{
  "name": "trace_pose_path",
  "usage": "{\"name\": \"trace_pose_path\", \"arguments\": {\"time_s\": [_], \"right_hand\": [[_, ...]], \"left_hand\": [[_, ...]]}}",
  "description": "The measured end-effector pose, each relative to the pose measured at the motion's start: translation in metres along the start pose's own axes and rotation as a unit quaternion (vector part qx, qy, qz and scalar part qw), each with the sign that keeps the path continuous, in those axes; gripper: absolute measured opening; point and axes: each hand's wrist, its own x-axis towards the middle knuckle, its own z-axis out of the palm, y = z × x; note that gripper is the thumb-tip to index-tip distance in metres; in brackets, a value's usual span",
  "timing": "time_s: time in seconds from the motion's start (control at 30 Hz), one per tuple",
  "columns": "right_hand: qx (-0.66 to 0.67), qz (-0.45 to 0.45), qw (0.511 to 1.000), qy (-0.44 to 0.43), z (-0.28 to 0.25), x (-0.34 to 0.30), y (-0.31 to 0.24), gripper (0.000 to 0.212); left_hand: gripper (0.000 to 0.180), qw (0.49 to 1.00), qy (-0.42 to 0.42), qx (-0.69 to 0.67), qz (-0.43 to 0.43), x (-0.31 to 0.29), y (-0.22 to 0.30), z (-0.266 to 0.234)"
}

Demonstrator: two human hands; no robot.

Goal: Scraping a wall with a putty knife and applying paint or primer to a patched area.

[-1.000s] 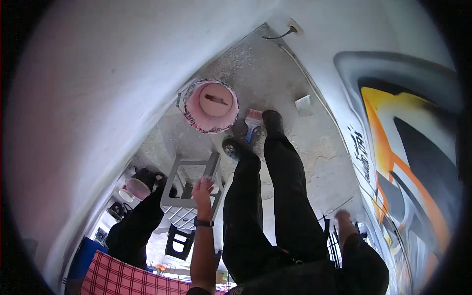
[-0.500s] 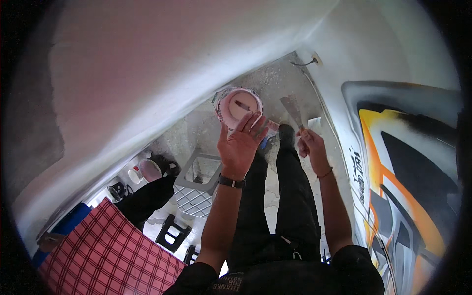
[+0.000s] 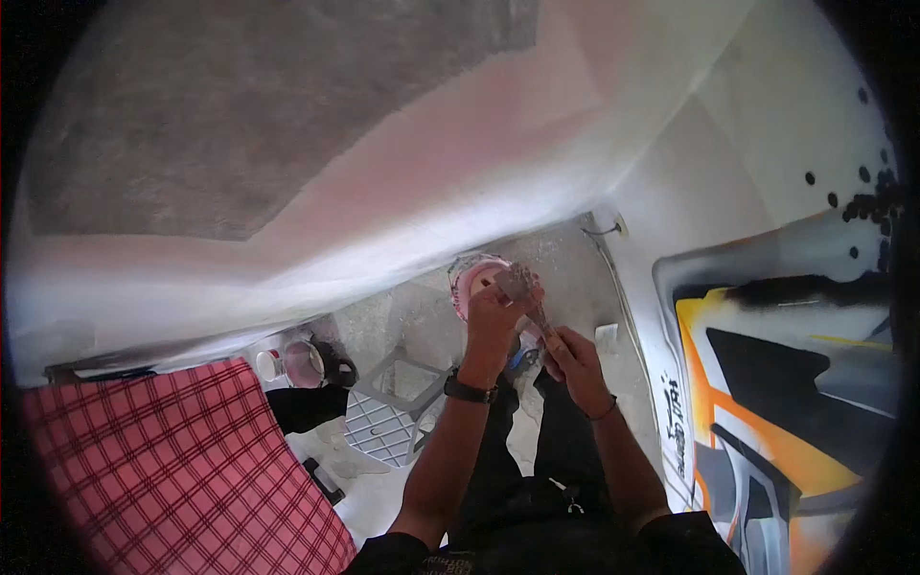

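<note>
I grip the scraper (image 3: 518, 279) in my right hand (image 3: 574, 360), my left hand (image 3: 495, 324) at its blade (image 3: 512, 285), hold unclear, apparently wiping it, which next calls for a steady handle.

Head cam = L of a side-by-side pair on person's head; wide fisheye, dark round rim. Faces fwd & down, upright, not mirrored. Own black shirt (image 3: 604, 548) v. close, near edge; forearms (image 3: 446, 455) run away from cam, L hand (image 3: 494, 323) & R hand (image 3: 574, 360) approx. mid-view. Floor (image 3: 575, 278) farther below; pinkish wall (image 3: 460, 153) far/L, painted wall (image 3: 767, 383) at R.
</note>
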Motion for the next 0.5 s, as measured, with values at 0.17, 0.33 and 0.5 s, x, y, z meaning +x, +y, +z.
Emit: {"name": "trace_pose_path", "arguments": {"time_s": [0.17, 0.33, 0.5], "right_hand": [[0.015, -0.001, 1.0, 0.0, 0.008, -0.017, -0.006, 0.026], [-0.025, 0.065, 0.995, 0.071, -0.001, -0.032, -0.003, 0.026], [-0.001, 0.046, 0.984, 0.172, -0.036, -0.041, 0.013, 0.028]], "left_hand": [[0.021, 0.998, 0.014, 0.057, 0.035, 0.01, 0.019, -0.02], [0.024, 0.992, 0.102, 0.011, 0.07, 0.019, 0.028, -0.045], [0.025, 0.982, 0.136, 0.044, 0.12, -0.002, 0.043, -0.082]]}}
